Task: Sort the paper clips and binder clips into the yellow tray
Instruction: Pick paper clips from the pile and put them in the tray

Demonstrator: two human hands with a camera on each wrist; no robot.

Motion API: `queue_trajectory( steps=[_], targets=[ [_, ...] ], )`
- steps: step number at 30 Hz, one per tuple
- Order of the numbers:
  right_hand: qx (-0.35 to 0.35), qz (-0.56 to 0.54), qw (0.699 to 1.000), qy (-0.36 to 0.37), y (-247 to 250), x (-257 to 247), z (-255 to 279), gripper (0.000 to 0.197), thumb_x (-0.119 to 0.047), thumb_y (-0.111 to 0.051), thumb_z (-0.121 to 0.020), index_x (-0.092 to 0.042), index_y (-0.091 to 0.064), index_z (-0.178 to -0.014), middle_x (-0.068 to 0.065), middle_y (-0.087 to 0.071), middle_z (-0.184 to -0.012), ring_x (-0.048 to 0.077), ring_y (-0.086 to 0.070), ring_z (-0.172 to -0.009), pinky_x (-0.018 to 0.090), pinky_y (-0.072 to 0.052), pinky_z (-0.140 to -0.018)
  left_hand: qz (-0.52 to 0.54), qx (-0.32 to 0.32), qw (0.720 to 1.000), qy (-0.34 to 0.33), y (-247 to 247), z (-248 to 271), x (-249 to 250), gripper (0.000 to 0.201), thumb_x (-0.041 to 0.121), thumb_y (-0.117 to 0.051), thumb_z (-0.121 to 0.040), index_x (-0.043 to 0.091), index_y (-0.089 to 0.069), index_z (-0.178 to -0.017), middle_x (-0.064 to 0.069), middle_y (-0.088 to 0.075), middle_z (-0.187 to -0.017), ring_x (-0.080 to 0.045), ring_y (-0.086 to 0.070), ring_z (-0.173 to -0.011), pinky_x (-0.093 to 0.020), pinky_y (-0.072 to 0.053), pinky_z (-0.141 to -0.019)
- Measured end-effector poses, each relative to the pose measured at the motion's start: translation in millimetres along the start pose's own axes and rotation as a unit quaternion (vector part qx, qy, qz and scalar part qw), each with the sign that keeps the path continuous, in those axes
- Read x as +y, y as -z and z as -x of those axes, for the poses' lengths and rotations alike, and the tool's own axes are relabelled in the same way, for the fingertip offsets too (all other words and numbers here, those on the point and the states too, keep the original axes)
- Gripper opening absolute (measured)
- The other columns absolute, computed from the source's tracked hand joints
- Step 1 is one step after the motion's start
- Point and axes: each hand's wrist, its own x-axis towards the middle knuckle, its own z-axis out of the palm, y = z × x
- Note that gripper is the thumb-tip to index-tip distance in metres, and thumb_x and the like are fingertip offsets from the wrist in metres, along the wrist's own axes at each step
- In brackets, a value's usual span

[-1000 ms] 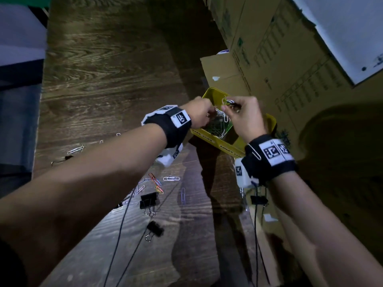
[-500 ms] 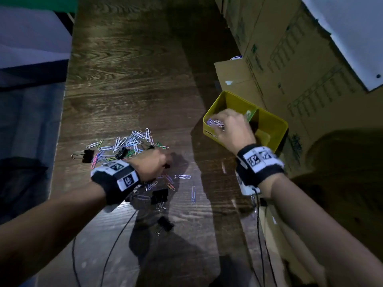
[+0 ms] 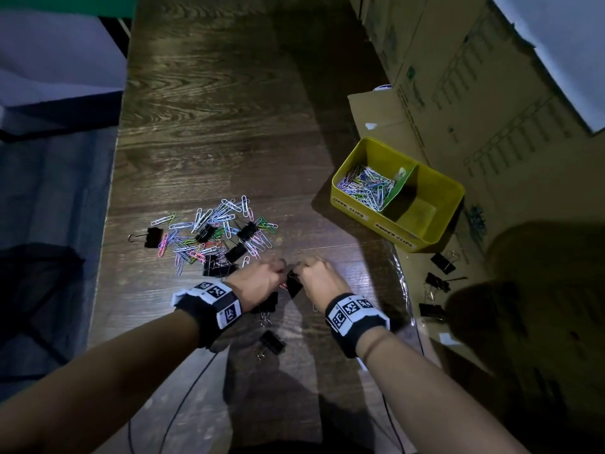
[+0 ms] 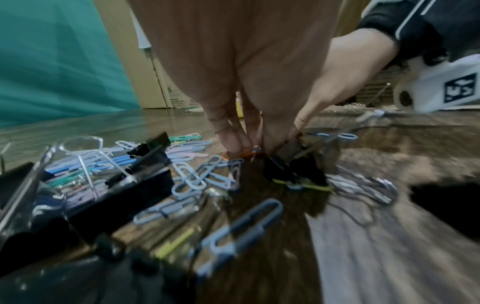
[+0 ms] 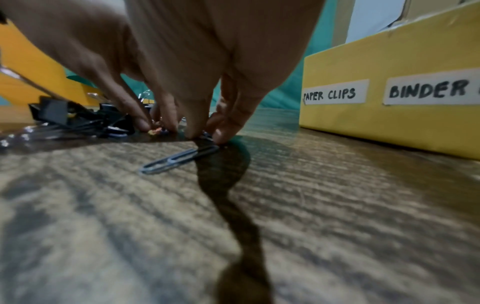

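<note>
Hands are back from the yellow tray (image 3: 435,239) to the desk (image 3: 212,126): my left hand (image 3: 258,283) pinches an orange paper clip (image 4: 242,154); my right hand (image 3: 319,280) pinches at small clips, its grip unclear. Paper clips (image 3: 366,188) fill one compartment; the pile (image 3: 216,231) remains.

Right hand (image 3: 319,278) off yellow tray (image 3: 366,209) (uncovered) — beside left hand (image 3: 258,280).

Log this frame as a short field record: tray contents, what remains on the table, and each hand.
tray: paper clips in the left compartment; right compartment looks empty
table: mixed pile of paper clips and binder clips
left hand: fingertips down on an orange paper clip
right hand: fingertips down on a blue paper clip
</note>
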Motion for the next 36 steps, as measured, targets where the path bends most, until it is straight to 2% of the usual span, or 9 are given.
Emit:
queue_trajectory(
  steps=[6,8,10,12,15,21,29,34,36],
  targets=[
    [-0.011,0.01,1.0,-0.019,-4,-4,-1,0.037,0.011,-0.044,-0.084,0.006,-0.051,-0.12,0.021,-0.051,-0.124,0.036,-0.048,-0.117,0.04,-0.04,-0.096,-0.038,0.0,0.999,-0.018,1,-3,2,0.023,0.01,-0.049,-0.086,0.005,-0.058,-0.108,-0.013,-0.058,-0.112,-0.033,-0.054,-0.103,-0.042,-0.045,-0.088],
    [-0.011,-0.004,1.0,-0.009,-7,1,-2,0.037,0.009,-0.052,-0.083,0.002,-0.051,-0.119,0.018,-0.049,-0.125,0.034,-0.048,-0.117,0.039,-0.04,-0.097,-0.048,-0.007,0.999,-0.019,5,-6,3,0.025,0.008,-0.045,-0.088,0.004,-0.056,-0.11,-0.014,-0.058,-0.111,-0.032,-0.054,-0.103,-0.039,-0.042,-0.089],
    [-0.01,-0.037,0.999,-0.019,-4,6,1,0.031,0.001,-0.063,-0.082,-0.005,-0.054,-0.111,0.014,-0.055,-0.117,0.032,-0.054,-0.109,0.035,-0.043,-0.088,-0.048,-0.023,0.999,-0.007,9,-9,6,0.03,0.008,-0.042,-0.091,0.006,-0.051,-0.119,-0.013,-0.057,-0.115,-0.031,-0.053,-0.108,-0.037,-0.04,-0.092],
    [0.003,-0.106,0.993,-0.059,4,13,7,0.015,-0.01,-0.059,-0.089,-0.009,-0.058,-0.103,0.012,-0.061,-0.107,0.03,-0.059,-0.098,0.033,-0.045,-0.081,-0.035,-0.041,0.999,0.002,12,-12,7,0.035,0.007,-0.042,-0.091,0.007,-0.047,-0.126,-0.013,-0.055,-0.119,-0.032,-0.051,-0.111,-0.039,-0.043,-0.093],
    [0.035,-0.186,0.972,-0.136,9,20,22,0.016,-0.018,-0.058,-0.092,-0.014,-0.064,-0.106,0.011,-0.066,-0.099,0.026,-0.063,-0.091,0.034,-0.052,-0.079,-0.048,-0.067,0.997,0.001,13,-12,7,0.031,0.004,-0.042,-0.09,0.002,-0.05,-0.121,-0.016,-0.054,-0.117,-0.034,-0.052,-0.109,-0.043,-0.047,-0.09],
    [0.028,-0.144,0.965,-0.219,-1,-5,41,0.021,-0.02,-0.062,-0.089,-0.002,-0.065,-0.098,0.019,-0.065,-0.097,0.034,-0.062,-0.094,0.034,-0.05,-0.075,-0.09,-0.071,0.993,0.001,8,-10,7,0.031,0.012,-0.042,-0.092,0.003,-0.048,-0.12,-0.016,-0.052,-0.122,-0.031,-0.05,-0.114,-0.04,-0.042,-0.096],
    [0.05,-0.08,0.968,-0.232,-13,-19,44,0.013,-0.01,-0.05,-0.095,-0.004,-0.062,-0.096,0.016,-0.064,-0.098,0.031,-0.061,-0.096,0.029,-0.037,-0.065,-0.088,-0.082,0.992,0.032,10,-9,13,0.031,0.017,-0.045,-0.093,0.003,-0.049,-0.121,-0.017,-0.05,-0.125,-0.033,-0.048,-0.115,-0.043,-0.042,-0.096],
    [0.038,-0.074,0.977,-0.197,-11,-12,40,0.016,-0.002,-0.046,-0.096,-0.001,-0.061,-0.101,0.017,-0.063,-0.103,0.029,-0.061,-0.096,0.029,-0.042,-0.068,-0.105,-0.061,0.991,0.05,12,-5,22,0.034,0.01,-0.04,-0.094,0.001,-0.041,-0.127,-0.018,-0.042,-0.134,-0.032,-0.038,-0.123,-0.039,-0.034,-0.101],
    [0.025,-0.07,0.981,-0.181,-10,-12,38,0.022,0.004,-0.042,-0.094,0.0,-0.061,-0.105,0.018,-0.061,-0.108,0.031,-0.06,-0.1,0.032,-0.048,-0.076,-0.104,-0.063,0.991,0.051,14,-2,24,0.033,0.007,-0.036,-0.095,-0.001,-0.041,-0.127,-0.018,-0.038,-0.137,-0.031,-0.036,-0.125,-0.038,-0.032,-0.102]
  ],
)
